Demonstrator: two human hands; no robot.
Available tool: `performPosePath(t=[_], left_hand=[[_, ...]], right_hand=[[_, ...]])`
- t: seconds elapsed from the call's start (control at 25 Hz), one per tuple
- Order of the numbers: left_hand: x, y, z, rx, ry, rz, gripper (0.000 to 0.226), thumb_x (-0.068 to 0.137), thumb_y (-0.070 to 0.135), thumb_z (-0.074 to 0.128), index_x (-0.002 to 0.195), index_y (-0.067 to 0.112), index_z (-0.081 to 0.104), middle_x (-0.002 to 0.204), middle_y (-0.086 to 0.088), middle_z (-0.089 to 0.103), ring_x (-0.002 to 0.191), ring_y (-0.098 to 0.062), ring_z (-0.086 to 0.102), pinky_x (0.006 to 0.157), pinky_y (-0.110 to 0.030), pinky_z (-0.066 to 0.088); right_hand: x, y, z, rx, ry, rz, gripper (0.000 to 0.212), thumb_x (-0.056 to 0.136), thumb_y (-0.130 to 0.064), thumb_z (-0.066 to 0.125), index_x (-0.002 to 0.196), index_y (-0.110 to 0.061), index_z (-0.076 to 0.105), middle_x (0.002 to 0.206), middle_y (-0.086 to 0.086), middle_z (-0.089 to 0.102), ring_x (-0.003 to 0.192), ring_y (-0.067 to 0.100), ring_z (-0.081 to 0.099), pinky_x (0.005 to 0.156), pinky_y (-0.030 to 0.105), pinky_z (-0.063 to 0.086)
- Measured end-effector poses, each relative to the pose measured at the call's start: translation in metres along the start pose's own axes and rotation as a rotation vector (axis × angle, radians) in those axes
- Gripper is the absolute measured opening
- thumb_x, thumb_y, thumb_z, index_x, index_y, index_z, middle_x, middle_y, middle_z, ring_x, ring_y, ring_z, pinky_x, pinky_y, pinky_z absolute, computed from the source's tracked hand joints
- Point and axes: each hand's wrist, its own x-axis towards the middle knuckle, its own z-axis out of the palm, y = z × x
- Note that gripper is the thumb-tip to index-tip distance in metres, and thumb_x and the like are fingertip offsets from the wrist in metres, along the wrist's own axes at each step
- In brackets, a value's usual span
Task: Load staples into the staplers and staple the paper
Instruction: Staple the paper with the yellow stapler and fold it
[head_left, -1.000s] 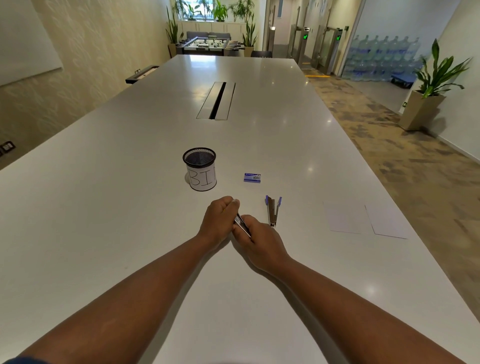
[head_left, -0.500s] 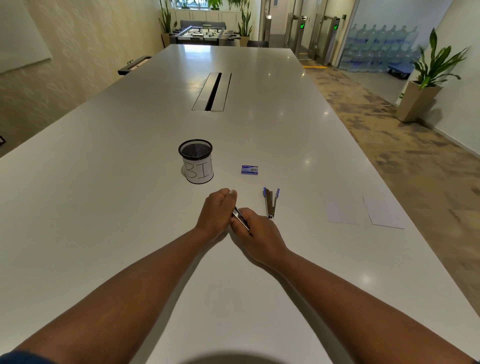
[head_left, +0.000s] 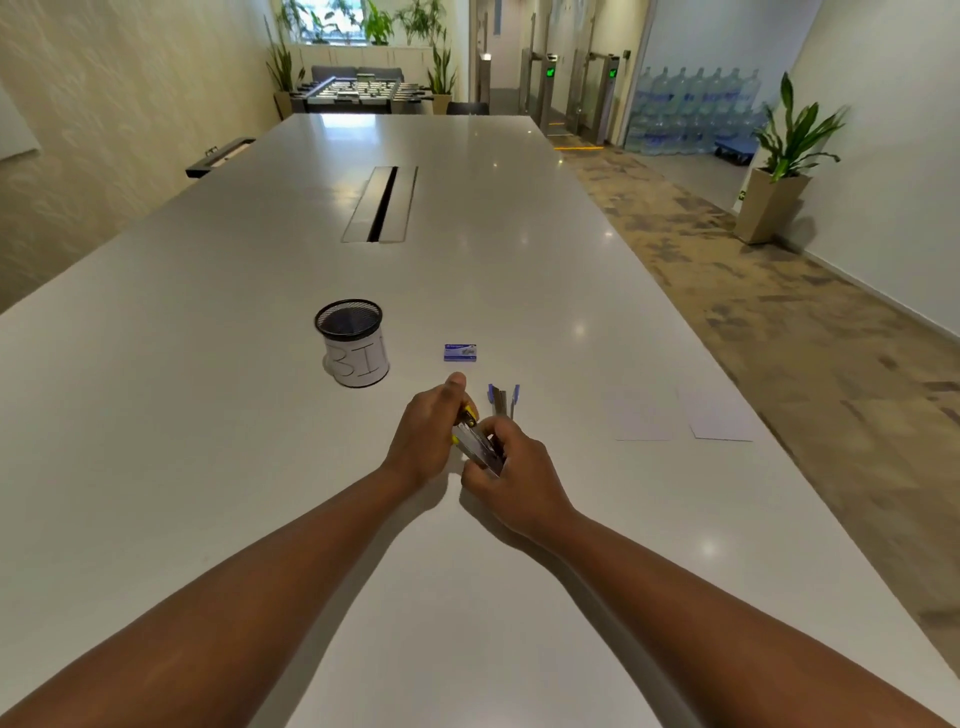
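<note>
Both hands hold a yellow stapler (head_left: 475, 439) just above the white table (head_left: 208, 415). My left hand (head_left: 426, 436) grips its far, yellow end; my right hand (head_left: 511, 475) grips its near metal end. Its metal magazine shows between the hands. A blue stapler (head_left: 503, 400) lies opened on the table just beyond my right hand. A small blue staple box (head_left: 460, 352) sits farther back. Two white paper sheets (head_left: 641, 415) (head_left: 719, 415) lie flat to the right.
A black mesh cup (head_left: 353, 343) with a white label stands left of the staple box. A cable slot (head_left: 382, 203) runs along the table's middle. The table's right edge drops to carpet, with a potted plant (head_left: 779, 171) by the wall.
The hands have lifted and tilted the stapler, so its yellow end and metal magazine now show between them. The camera view has tipped slightly.
</note>
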Motion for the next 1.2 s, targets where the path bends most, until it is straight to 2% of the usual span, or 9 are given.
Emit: performPosePath(t=[0.12, 0.28, 0.4, 0.52, 0.68, 0.8, 0.88, 1.04, 1.2], left_hand=[[0.009, 0.023, 0.037, -0.066, -0.082, 0.032, 0.062, 0.097, 0.054, 0.034, 0.084, 0.002, 0.066, 0.059, 0.008, 0.057, 0.059, -0.013, 0.050, 0.061, -0.028, 0.040], [0.028, 0.034, 0.088, -0.029, -0.097, -0.030, 0.031, 0.099, 0.030, 0.045, 0.086, 0.016, 0.070, 0.052, 0.008, 0.057, 0.047, -0.006, 0.052, 0.056, -0.026, 0.040], [0.041, 0.030, 0.122, 0.170, -0.155, -0.041, 0.014, 0.094, 0.013, 0.059, 0.095, 0.018, 0.072, 0.083, 0.005, 0.071, 0.072, -0.008, 0.065, 0.067, -0.023, 0.048], [0.056, 0.024, 0.148, 0.381, -0.265, -0.006, 0.038, 0.089, 0.018, 0.068, 0.127, 0.015, 0.064, 0.131, -0.008, 0.062, 0.113, -0.022, 0.062, 0.092, -0.026, 0.044], [0.079, 0.018, 0.168, 0.601, -0.405, -0.034, 0.081, 0.081, 0.041, 0.077, 0.149, 0.013, 0.043, 0.152, -0.009, 0.042, 0.139, -0.030, 0.038, 0.103, -0.034, 0.035], [0.094, 0.018, 0.174, 0.757, -0.528, 0.000, 0.093, 0.073, 0.053, 0.081, 0.147, 0.013, 0.041, 0.148, -0.008, 0.045, 0.138, -0.031, 0.037, 0.101, -0.036, 0.030], [0.101, 0.018, 0.176, 0.775, -0.523, 0.040, 0.080, 0.068, 0.055, 0.084, 0.131, 0.017, 0.052, 0.131, -0.005, 0.053, 0.123, -0.030, 0.046, 0.093, -0.036, 0.034], [0.104, 0.019, 0.174, 0.679, -0.504, 0.009, 0.083, 0.063, 0.045, 0.091, 0.134, 0.018, 0.058, 0.126, 0.000, 0.057, 0.115, -0.023, 0.050, 0.093, -0.035, 0.044], [0.096, 0.020, 0.169, 0.544, -0.433, 0.035, 0.032, 0.074, 0.025, 0.084, 0.102, 0.020, 0.071, 0.096, 0.003, 0.069, 0.090, -0.019, 0.063, 0.067, -0.026, 0.043]], right_hand=[[-0.004, 0.008, -0.028, -0.066, 0.101, 0.054, 0.014, 0.073, -0.038, 0.053, 0.076, -0.036, 0.039, 0.060, -0.010, 0.051, 0.054, 0.012, 0.047, 0.053, 0.038, 0.042], [-0.003, 0.032, -0.083, -0.149, 0.281, 0.205, 0.012, 0.074, -0.032, 0.049, 0.076, -0.026, 0.039, 0.065, -0.005, 0.058, 0.062, 0.024, 0.056, 0.057, 0.040, 0.044], [-0.001, 0.059, -0.120, -0.198, 0.369, 0.300, 0.014, 0.085, -0.024, 0.057, 0.080, -0.024, 0.043, 0.074, -0.003, 0.061, 0.068, 0.026, 0.059, 0.058, 0.036, 0.041], [0.002, 0.082, -0.142, -0.164, 0.459, 0.366, 0.015, 0.091, -0.018, 0.061, 0.085, -0.017, 0.047, 0.079, -0.002, 0.062, 0.074, 0.026, 0.061, 0.063, 0.035, 0.043], [0.000, 0.102, -0.154, -0.050, 0.458, 0.475, 0.014, 0.092, -0.022, 0.066, 0.096, -0.013, 0.056, 0.085, -0.001, 0.066, 0.080, 0.023, 0.063, 0.069, 0.035, 0.048], [0.001, 0.107, -0.153, -0.047, 0.431, 0.477, 0.013, 0.091, -0.024, 0.068, 0.095, -0.017, 0.057, 0.083, -0.008, 0.064, 0.077, 0.013, 0.061, 0.062, 0.025, 0.043], [0.004, 0.109, -0.155, -0.023, 0.431, 0.489, 0.011, 0.090, -0.024, 0.068, 0.095, -0.020, 0.059, 0.084, -0.011, 0.065, 0.078, 0.008, 0.061, 0.064, 0.024, 0.043], [0.012, 0.110, -0.157, 0.072, 0.432, 0.552, 0.012, 0.089, -0.018, 0.064, 0.100, -0.021, 0.063, 0.092, -0.005, 0.072, 0.086, 0.021, 0.070, 0.082, 0.046, 0.058], [0.013, 0.109, -0.155, 0.030, 0.417, 0.541, 0.010, 0.090, -0.026, 0.066, 0.095, -0.020, 0.060, 0.086, 0.002, 0.067, 0.082, 0.026, 0.066, 0.081, 0.049, 0.057]])
